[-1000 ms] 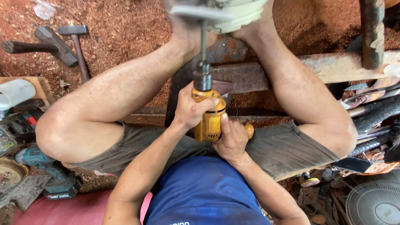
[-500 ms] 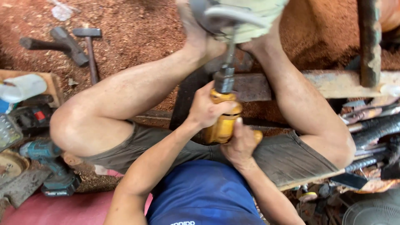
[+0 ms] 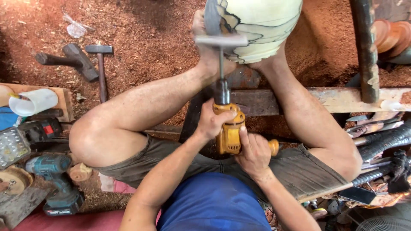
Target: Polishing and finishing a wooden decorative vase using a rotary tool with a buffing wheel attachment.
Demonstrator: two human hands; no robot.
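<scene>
Head cam: you'd tipped the yellow drill (image 3: pixel 229 132) upright again, both hands' fingers wrapped tight around it, bit pressed into the pale wooden bowl (image 3: pixel 257 28).

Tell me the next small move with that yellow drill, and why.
Probably ease the yellow drill straight forward. Both the left hand and right hand grip it, and its flat disc already meets the pale rounded workpiece braced between the feet.
</scene>
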